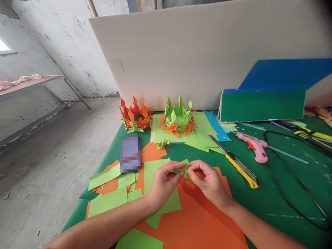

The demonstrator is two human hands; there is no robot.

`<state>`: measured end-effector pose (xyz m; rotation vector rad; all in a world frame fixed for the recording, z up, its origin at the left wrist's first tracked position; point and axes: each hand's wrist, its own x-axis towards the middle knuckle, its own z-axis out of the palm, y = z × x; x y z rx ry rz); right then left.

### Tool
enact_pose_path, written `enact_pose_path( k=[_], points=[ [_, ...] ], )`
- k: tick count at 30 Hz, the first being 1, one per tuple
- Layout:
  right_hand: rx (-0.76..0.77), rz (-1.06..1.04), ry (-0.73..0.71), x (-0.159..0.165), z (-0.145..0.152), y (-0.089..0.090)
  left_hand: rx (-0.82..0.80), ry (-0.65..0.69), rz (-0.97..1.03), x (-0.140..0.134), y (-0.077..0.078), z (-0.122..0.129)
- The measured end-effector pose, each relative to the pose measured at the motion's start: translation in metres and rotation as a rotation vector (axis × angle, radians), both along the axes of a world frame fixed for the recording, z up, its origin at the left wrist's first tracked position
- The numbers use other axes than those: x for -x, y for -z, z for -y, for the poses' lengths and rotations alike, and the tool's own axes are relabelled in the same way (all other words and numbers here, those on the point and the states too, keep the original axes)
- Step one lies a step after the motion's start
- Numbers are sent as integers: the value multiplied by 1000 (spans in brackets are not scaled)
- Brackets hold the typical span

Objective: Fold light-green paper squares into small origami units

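Hands (166,181) (207,181) (two) pinch one paper piece (183,168).

The small green folded paper (183,168) is mostly hidden between the fingertips of the left hand (166,183) and right hand (209,183), its shape unclear, while a blurred rectangle (130,153) hides a flat object's face.
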<state>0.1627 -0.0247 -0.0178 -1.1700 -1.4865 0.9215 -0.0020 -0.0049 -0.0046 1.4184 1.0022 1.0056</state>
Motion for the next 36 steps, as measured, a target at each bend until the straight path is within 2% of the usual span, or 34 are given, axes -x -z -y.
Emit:
enact_pose_path(
  k=[8, 14, 21, 29, 36],
  points=[
    [-53, 25, 36, -1, 1, 2, -42, 9, 30, -2, 0, 5],
    [-47, -27, 45, -1, 1, 2, -84, 1, -42, 0, -1, 4],
    [15, -41, -10, -2, 0, -2, -37, 9, -54, 2, -1, 2],
    [37, -4, -39, -5, 0, -4, 100, -16, 55, 2, -1, 0],
    [56, 37, -30, -3, 0, -7, 40, 14, 35, 2, 1, 1]
  ],
)
